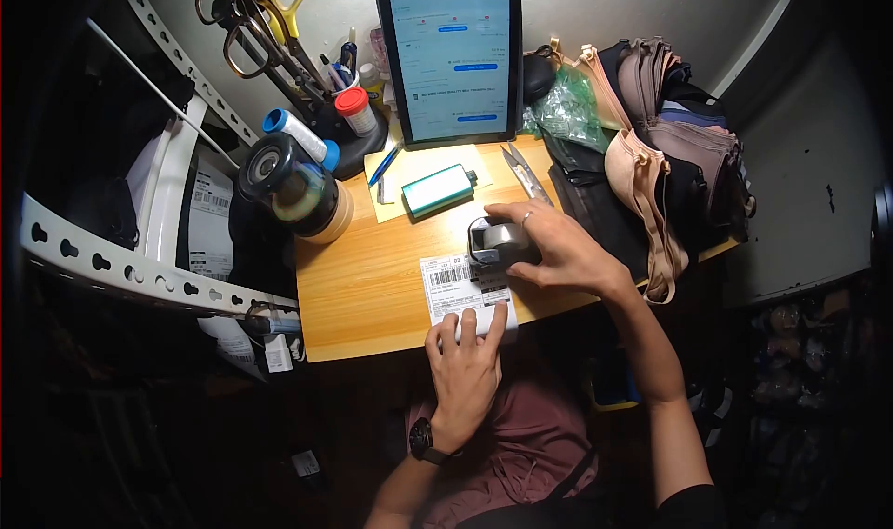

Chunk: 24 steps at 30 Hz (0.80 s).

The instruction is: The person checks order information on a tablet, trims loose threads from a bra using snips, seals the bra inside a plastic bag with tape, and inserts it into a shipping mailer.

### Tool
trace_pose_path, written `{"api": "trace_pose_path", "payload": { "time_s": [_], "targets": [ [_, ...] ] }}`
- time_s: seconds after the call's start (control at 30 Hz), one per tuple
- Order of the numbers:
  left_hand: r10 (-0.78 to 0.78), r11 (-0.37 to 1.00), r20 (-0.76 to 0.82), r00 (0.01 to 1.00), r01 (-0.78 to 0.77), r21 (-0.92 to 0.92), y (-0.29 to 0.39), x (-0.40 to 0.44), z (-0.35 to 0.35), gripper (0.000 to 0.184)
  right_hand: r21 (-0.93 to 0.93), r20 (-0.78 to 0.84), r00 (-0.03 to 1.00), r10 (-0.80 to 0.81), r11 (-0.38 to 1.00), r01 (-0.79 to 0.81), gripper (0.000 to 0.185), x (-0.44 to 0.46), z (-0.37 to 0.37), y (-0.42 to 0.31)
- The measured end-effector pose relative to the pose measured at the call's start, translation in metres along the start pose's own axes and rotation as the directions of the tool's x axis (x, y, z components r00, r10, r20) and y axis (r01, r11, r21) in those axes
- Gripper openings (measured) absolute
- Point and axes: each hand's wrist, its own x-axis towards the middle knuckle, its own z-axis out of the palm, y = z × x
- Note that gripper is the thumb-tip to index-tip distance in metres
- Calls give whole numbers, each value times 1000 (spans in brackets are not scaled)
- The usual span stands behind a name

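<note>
A printed shipping label (454,292) with barcodes lies near the front edge of the wooden table. My left hand (464,373) rests on its lower part, fingers spread and pressing down; whether anything lies under the label is hidden. At the label's upper right corner, my right hand (572,254) grips a dark tape dispenser (480,241) with a roll of tape in it. A green-and-white box-like device (439,192) sits on yellow paper beyond the label. Small metal snips (526,172) lie beyond my right hand.
A tablet (456,64) stands upright at the back. Bras (642,161) and green plastic wrap (569,106) are piled at the right. On the left are a large dark-lidded jar (288,185), a red-capped tub (355,110), scissors (290,3), a blue pen (384,164) and a metal shelf frame (121,259).
</note>
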Motion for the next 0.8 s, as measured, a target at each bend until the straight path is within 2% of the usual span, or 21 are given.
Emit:
{"api": "trace_pose_path", "payload": {
  "time_s": [0.13,0.2,0.23,0.33,0.4,0.47,0.53,0.6,0.67,0.7,0.77,0.8],
  "targets": [
    [-18,1000,9,1000,18,21,3,2,-1,48,-8,-28,999,-45,999,44,69,-1,1,0],
    [-16,1000,-9,1000,16,23,3,2,0,48,26,55,997,61,998,-63,69,0,-1,-1],
    [-14,1000,-23,1000,15,24,3,2,1,48,21,50,997,55,998,-56,69,-1,-1,-1],
    [-30,1000,-16,999,30,0,5,3,-1,49,-24,-13,996,-84,996,84,67,3,-5,-1],
    [-46,999,-28,999,46,-11,6,3,-2,49,163,-32,998,-59,985,63,62,9,-10,-8],
    [-57,998,-17,998,56,-14,9,4,-5,47,99,-210,976,-61,992,83,51,19,-15,-8],
    [-43,999,-30,999,43,-5,10,7,-5,45,87,-315,946,69,995,-43,44,34,-15,-3],
    [-11,1000,-34,999,10,-24,9,10,-5,46,-142,-404,914,18,986,-82,40,49,-13,8],
    [-9,1000,-18,1000,9,-22,10,10,-7,47,-279,-334,941,58,947,-158,47,62,-12,18],
    [-12,1000,5,1000,12,-23,10,10,-8,48,-279,-335,940,57,947,-156,47,68,-10,22],
    [-7,1000,4,1000,7,-16,9,10,-8,49,-480,-337,941,39,853,-207,57,78,-6,30],
    [-2,1000,5,1000,2,-11,9,10,-8,50,-480,-336,941,40,852,-208,57,82,-4,35]
  ]
}}
